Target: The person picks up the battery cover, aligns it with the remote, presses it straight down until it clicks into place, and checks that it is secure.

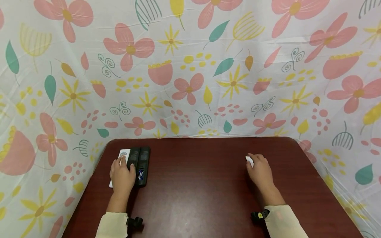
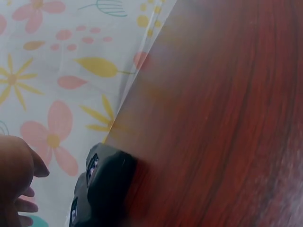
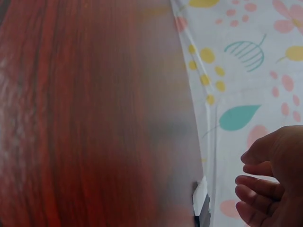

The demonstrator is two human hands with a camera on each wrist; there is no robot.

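At the table's left side my left hand (image 1: 122, 177) reaches over a white flat device (image 1: 125, 152), its fingers loosely spread and covering much of it. Beside it lie two black remote controls (image 1: 145, 155), side by side; a blue battery (image 1: 141, 174) shows in a recess of the right one. In the left wrist view the black remotes (image 2: 111, 182) stand apart from the fingers (image 2: 38, 165). On the right, my right hand (image 1: 262, 172) hovers beside a small white piece (image 1: 249, 160). The right wrist view shows loosely bent fingers (image 3: 258, 187) apart from that white piece (image 3: 200, 194), with something dark next to it.
The dark reddish-brown table (image 1: 193, 185) has rounded far corners. Behind it and along both sides hangs a white flowered cloth (image 1: 190, 66), close to the table edges. Black straps with small cameras (image 1: 135, 222) sit at both wrists, by the cream sleeves (image 1: 113, 226).
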